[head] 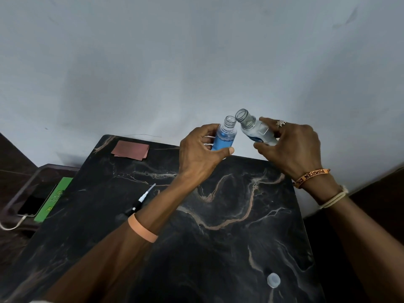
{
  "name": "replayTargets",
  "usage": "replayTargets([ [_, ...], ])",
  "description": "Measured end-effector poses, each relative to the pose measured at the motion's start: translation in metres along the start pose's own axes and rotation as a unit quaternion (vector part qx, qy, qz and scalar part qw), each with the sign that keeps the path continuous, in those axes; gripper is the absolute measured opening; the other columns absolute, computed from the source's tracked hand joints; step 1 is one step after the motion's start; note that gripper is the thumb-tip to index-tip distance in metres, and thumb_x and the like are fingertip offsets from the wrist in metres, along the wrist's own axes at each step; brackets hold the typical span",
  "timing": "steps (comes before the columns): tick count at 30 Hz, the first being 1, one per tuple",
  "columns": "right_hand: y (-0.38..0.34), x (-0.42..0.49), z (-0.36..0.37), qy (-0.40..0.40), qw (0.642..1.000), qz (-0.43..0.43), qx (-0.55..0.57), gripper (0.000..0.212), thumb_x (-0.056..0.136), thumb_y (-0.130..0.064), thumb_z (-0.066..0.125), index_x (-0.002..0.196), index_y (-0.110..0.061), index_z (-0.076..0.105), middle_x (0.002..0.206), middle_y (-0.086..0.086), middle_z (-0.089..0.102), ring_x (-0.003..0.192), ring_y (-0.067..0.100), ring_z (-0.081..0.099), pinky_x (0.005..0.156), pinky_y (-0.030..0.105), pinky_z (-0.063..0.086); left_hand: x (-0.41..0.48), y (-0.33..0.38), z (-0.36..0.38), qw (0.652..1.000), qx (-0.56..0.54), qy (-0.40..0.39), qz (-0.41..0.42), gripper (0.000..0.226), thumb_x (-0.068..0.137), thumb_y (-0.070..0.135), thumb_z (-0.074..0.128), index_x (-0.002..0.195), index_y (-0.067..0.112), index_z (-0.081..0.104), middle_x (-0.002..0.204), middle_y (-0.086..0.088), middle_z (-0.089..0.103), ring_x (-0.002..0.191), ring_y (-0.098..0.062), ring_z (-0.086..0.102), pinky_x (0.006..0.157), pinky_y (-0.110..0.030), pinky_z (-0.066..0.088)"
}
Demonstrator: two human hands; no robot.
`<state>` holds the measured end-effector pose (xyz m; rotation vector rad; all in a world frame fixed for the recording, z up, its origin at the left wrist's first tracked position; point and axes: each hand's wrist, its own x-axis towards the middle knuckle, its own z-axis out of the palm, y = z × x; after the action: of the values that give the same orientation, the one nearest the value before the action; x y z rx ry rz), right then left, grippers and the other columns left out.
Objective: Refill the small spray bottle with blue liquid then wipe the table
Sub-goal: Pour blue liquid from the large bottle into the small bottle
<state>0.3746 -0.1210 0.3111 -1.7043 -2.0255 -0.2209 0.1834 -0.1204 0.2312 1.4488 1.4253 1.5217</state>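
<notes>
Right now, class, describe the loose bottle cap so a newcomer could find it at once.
Start at the dark marbled table. Look at its near right part. The bottle cap lies there alone: small, round and pale, unlike the long black-and-white spray head farther left.

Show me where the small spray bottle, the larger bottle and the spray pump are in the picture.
small spray bottle (224, 142): head view, on its blue-filled body.
larger bottle (256, 130): head view, on its clear body below the neck.
spray pump (142, 197): head view, on its white middle part.
</notes>
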Motion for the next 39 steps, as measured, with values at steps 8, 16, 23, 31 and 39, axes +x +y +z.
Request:
replayTargets([
  [8,0.005,-0.021,0.022,-0.019,0.999,0.015,0.028,0.054,0.073,-0.043,0.078,0.123,-0.028,0.066,0.102,0.003,0.075,0.080,0.027,0.069,0.072,0.034,0.056,-0.009,-0.013,-0.003,1.000,-0.003,-0.007,-0.017,0.055,0.060,0.033,0.094,0.110,0.030,0.070,0.101,0.012,0.075,0.085,-0.001,0.071,0.072,-0.023,0.061],
  [16,0.006,-0.052,0.066,-0.104,0.992,0.037,0.053,0.055,0.075,-0.044,0.075,0.127,-0.028,0.064,0.105,0.001,0.074,0.089,0.022,0.069,0.078,0.029,0.054,-0.035,-0.052,-0.004,0.997,0.023,-0.034,-0.058,0.059,0.059,0.025,0.095,0.111,0.029,0.069,0.099,0.014,0.073,0.084,0.004,0.069,0.072,-0.014,0.056],
  [23,-0.019,-0.100,0.138,-0.231,0.965,0.070,0.104,0.046,0.070,-0.039,0.075,0.114,-0.029,0.066,0.099,-0.001,0.073,0.088,0.022,0.068,0.078,0.037,0.058,-0.064,-0.126,-0.018,0.983,0.094,-0.066,-0.142,0.065,0.058,0.016,0.094,0.115,0.026,0.065,0.103,0.007,0.074,0.089,-0.003,0.070,0.080,-0.028,0.060],
  [31,-0.048,-0.124,0.203,-0.316,0.942,0.044,0.099,0.035,0.069,-0.043,0.073,0.100,-0.027,0.068,0.086,-0.001,0.071,0.079,0.023,0.066,0.068,0.032,0.055,-0.079,-0.187,-0.042,0.960,0.161,-0.063,-0.219,0.055,0.056,0.018,0.092,0.094,0.040,0.059,0.089,0.018,0.071,0.080,0.004,0.068,0.074,-0.027,0.060],
  [39,-0.058,-0.135,0.226,-0.347,0.935,0.015,0.074,0.036,0.069,-0.031,0.070,0.104,-0.029,0.066,0.090,0.001,0.069,0.083,0.025,0.065,0.071,0.035,0.056,-0.092,-0.218,-0.047,0.944,0.199,-0.096,-0.246,0.047,0.060,0.020,0.087,0.089,0.036,0.054,0.091,0.013,0.069,0.084,-0.007,0.067,0.075,-0.033,0.059],
])
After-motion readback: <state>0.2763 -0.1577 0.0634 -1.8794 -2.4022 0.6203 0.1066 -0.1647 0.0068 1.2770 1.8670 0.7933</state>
